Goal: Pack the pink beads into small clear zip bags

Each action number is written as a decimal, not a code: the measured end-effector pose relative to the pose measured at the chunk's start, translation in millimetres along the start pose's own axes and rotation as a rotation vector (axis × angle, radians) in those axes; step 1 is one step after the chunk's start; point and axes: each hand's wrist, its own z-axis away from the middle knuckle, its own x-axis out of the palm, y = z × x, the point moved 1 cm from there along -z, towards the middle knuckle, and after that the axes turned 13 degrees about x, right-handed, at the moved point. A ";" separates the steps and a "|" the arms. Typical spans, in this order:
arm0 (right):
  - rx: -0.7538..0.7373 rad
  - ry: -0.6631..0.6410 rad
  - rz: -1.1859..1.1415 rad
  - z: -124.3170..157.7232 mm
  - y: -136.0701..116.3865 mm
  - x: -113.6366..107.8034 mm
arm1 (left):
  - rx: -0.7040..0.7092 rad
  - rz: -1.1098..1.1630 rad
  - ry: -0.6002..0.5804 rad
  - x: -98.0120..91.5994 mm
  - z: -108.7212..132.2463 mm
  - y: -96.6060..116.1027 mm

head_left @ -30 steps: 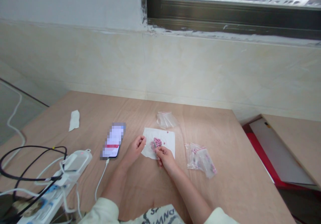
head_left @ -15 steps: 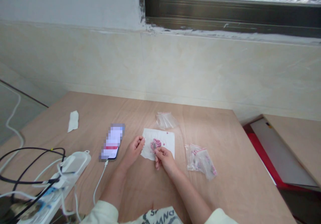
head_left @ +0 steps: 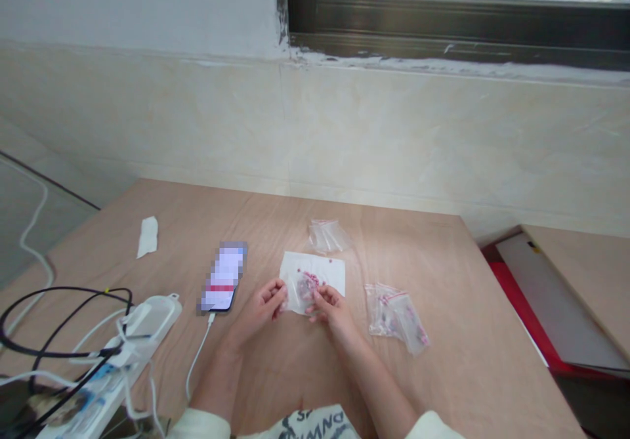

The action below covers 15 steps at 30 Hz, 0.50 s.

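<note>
Over a white sheet of paper (head_left: 336, 270) I hold a small clear plastic bag (head_left: 296, 293), blurred against the white. My left hand (head_left: 268, 300) is closed in a pinch on its left side. My right hand (head_left: 332, 306) is closed at the bag's right side, thumb and finger together beside the beads. Small pink beads (head_left: 310, 277) show in a cluster between the hands. I cannot tell which lie in the bag and which on the paper. A few loose beads lie near the paper's far edge.
Clear bags holding pink beads (head_left: 396, 314) lie to the right. Beyond the paper are clear bags (head_left: 327, 235). On the left are a charging phone (head_left: 224, 278), a white scrap (head_left: 147, 237) and a power strip (head_left: 147, 321) with tangled cables.
My left hand has moved slightly nearer and its pinch is tighter. My right hand has shifted a little right. The clear bag now shows more plainly spread between them.
</note>
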 end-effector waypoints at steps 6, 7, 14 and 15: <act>-0.283 0.211 0.297 15.4 -27.7 -21.3 | 0.001 -0.201 -0.228 -15.8 8.7 3.6; -0.319 0.204 0.374 19.1 -33.0 -22.0 | 0.013 -0.212 -0.152 -15.7 6.4 5.6; -0.429 0.166 0.624 34.3 -48.9 -11.7 | 0.113 -0.205 -0.153 10.6 -9.3 20.9; -0.406 0.186 0.597 32.9 -47.2 -11.9 | 0.119 -0.211 -0.140 12.2 -10.1 20.0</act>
